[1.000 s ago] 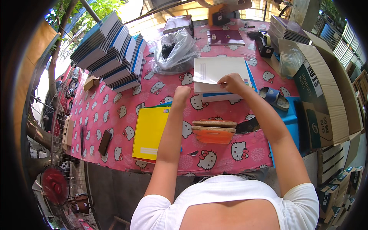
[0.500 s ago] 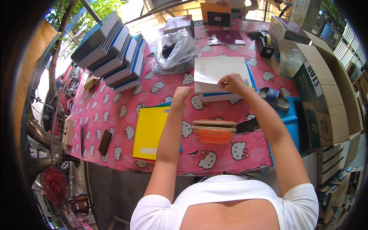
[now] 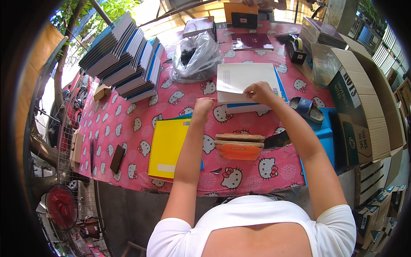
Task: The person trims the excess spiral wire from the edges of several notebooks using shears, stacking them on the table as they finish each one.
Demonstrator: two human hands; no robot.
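Observation:
A stack of white sheets (image 3: 244,76) lies on blue-covered notebooks (image 3: 239,105) at the middle of the table, a blue edge showing at its right. My right hand (image 3: 260,92) pinches the near edge of the top sheets, which lift and curve slightly. Just off the stack's left edge is my left hand (image 3: 204,105), its fingers closed; anything within them is too small or hidden to make out. Under my left forearm lies a yellow spiral notebook (image 3: 168,147), on top of other notebooks whose green, blue and red edges show.
Tall notebook stacks (image 3: 128,60) stand at the left, a clear plastic bag (image 3: 199,64) with black contents beyond. Nearer are orange-and-brown blocks (image 3: 239,147). A blue slipper (image 3: 306,109), tape dispenser (image 3: 296,50) and open carton (image 3: 364,98) are right. Another person's hand (image 3: 249,2) shows at the far side.
My left hand has shifted very slightly, its fingertips a little lower. The right hand keeps its pinch on the sheets, almost unmoved.

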